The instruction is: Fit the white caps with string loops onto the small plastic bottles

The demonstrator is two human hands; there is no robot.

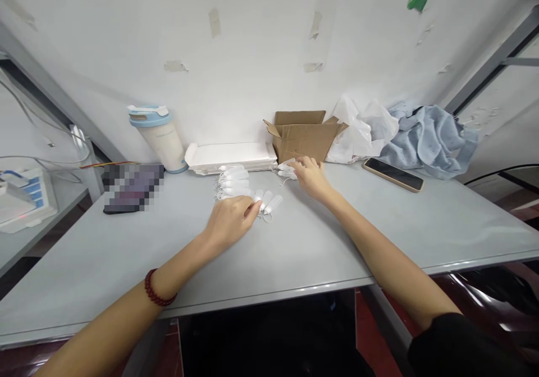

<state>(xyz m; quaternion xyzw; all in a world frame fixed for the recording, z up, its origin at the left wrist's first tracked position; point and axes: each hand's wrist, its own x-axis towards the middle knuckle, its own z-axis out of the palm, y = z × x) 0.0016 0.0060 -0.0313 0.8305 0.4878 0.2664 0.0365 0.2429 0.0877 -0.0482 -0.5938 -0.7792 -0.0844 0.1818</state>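
Observation:
Several small translucent white pieces, tube-shaped with thin cord loops, lie on the grey table. One row (233,181) of them is laid side by side left of centre, and a few more pieces (272,203) fan out in front of it. My left hand (232,218) is closed, its thumb and forefinger pinching one of these at the fan's left end. Farther back, my right hand (310,176) bends its fingers over another small group of the pieces (287,169), fingertips closed on one; the grip is partly hidden.
Behind the pieces lie a flat white carton (231,155) and an open cardboard box (301,138). A tumbler (162,141) stands left. To the right are a white plastic bag (357,130), a phone (393,173) and a blue cloth (433,141). A blurred-out dark item (133,189) lies left.

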